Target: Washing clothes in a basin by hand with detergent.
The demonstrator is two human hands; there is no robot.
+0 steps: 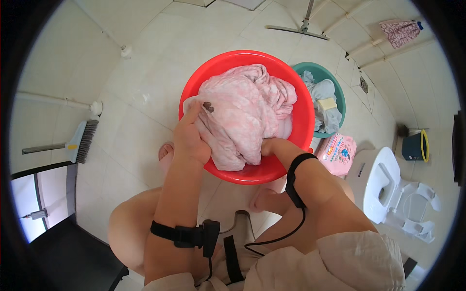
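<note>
A red plastic basin (304, 109) stands on the floor before me, filled with wet pale-pink fabric (240, 105). At the basin's left rim, my left hand (191, 140) grips the edge of this fabric, its thumb lying along the cloth. Close to the thumb's tip is a dark brown spot (208, 106) on the fabric; whether it is a stain or a print I cannot tell. My right hand (270, 146) reaches in over the near right side, its fingers hidden under the fabric. Some cloudy water (285, 127) shows beside the cloth.
Right of the basin are a teal basin (341, 94) holding greyish cloth and a yellow soap bar (327, 103), a pink package (336, 152) and a white toilet (378, 185). A floor squeegee (298, 31) lies ahead; a broom (82, 142) is at left. Cables run from my arm straps.
</note>
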